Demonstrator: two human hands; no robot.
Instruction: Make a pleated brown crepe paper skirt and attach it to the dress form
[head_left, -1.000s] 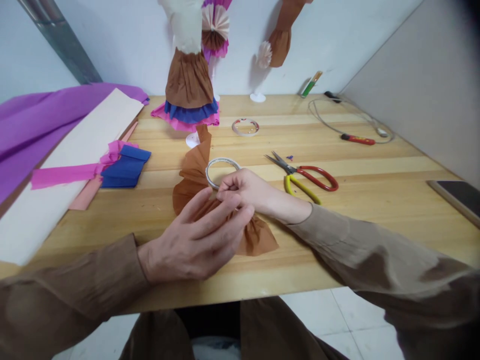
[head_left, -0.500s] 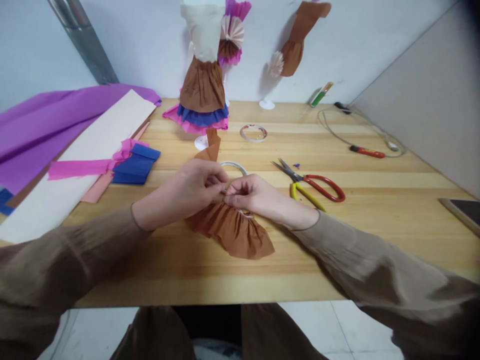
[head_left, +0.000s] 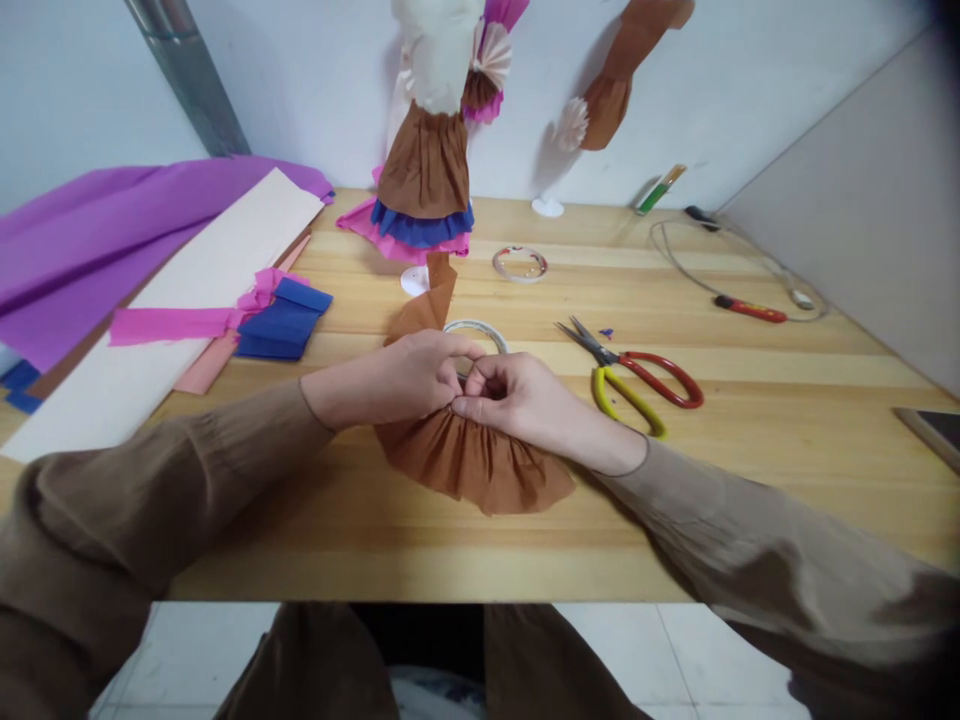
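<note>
Pleated brown crepe paper (head_left: 480,470) fans out over the table toward me, its gathered upper edge pinched between my hands. My left hand (head_left: 401,378) is closed on that edge, fingertips bent down. Right beside it, my right hand (head_left: 517,400) pinches the same edge between thumb and forefinger. An unpleated length of the brown paper (head_left: 420,312) runs away behind my left hand. Just past my fingers lies a roll of tape (head_left: 487,330), partly hidden by them. To the right rest open scissors (head_left: 619,362) with one red and one yellow handle.
A doll-like stand in a layered paper skirt (head_left: 424,170) rises at the back, near another brown paper figure (head_left: 607,105). Folded purple paper (head_left: 150,230), a white strip (head_left: 225,260) and blue paper (head_left: 285,320) lie left. Another tape ring (head_left: 520,264) and a red-handled corded tool (head_left: 750,308) lie farther back.
More pleats now spread out below my hands, and the fan is wider. My left hand has turned flatter over the paper's edge. The whole view has shifted slightly.
</note>
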